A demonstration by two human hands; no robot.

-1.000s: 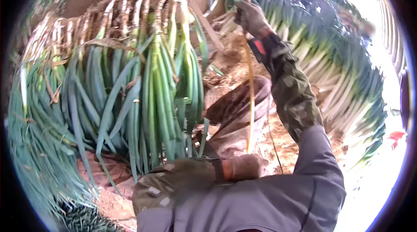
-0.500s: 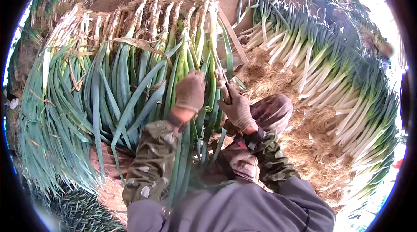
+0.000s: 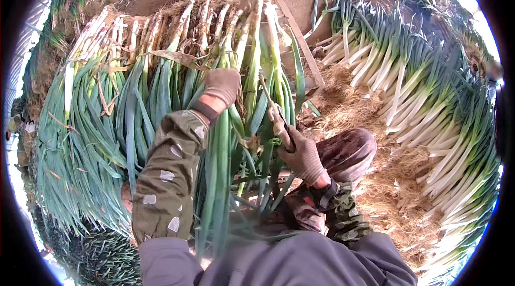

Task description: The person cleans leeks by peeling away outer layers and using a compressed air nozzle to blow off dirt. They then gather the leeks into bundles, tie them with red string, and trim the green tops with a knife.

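Note:
My left hand (image 3: 221, 85), in a knitted glove, is closed around the stalk of a green onion (image 3: 229, 50) whose long leaves hang toward my lap. My right hand (image 3: 303, 156), gloved too, grips a knife (image 3: 277, 116) that points up and away. Its narrow blade is beside the upright stalks, and a pale covering is around part of it. Two cleaner pale green onions (image 3: 274, 45) stand just right of the blade. Left of my left hand lies a thick row of untrimmed green onions (image 3: 155, 82), with dirty roots at the far end.
On the right, a long curved row of cleaned green onions (image 3: 397, 82) lies beside a heap of dry, cut roots (image 3: 386, 179). A wooden strip (image 3: 298, 35) slants behind the stalks. My knee (image 3: 348, 154) is right of my right hand. More green onions (image 3: 96, 256) lie at lower left.
My left hand has moved left and slightly farther away. The right hand and knife have shifted slightly right and nearer my body, and the blade shows more clearly. The view has shifted a little.

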